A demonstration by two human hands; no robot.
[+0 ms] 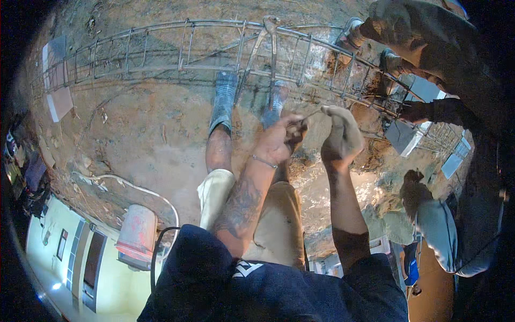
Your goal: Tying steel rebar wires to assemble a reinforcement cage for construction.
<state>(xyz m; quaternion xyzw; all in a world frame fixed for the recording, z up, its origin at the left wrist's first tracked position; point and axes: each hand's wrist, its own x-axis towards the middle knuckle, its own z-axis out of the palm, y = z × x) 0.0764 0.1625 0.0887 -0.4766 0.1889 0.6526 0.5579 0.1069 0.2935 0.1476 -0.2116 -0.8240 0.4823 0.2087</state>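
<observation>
My left hand (293, 131), at the end of the tattooed forearm, is closed on what looks like a thin piece of wire (313, 113). The wire's other end meets the fingertips of my right hand (342, 133), which is blurred. Beyond my hands, a long cage of steel rebar (181, 68) with stirrups lies across the ground past my boots. End-cutting nippers (271, 25) lean on the cage, jaws over its far bar and both long handles pointing back towards me. Neither hand touches the nippers or the cage.
At right a co-worker's hand (416, 112) is at the cage's end. Pale blocks (58, 106) lie at left, others (400, 139) at right. A reddish-stained bucket (136, 231) and a pale hose (149, 190) lie at lower left. Another person (436, 229) is at lower right.
</observation>
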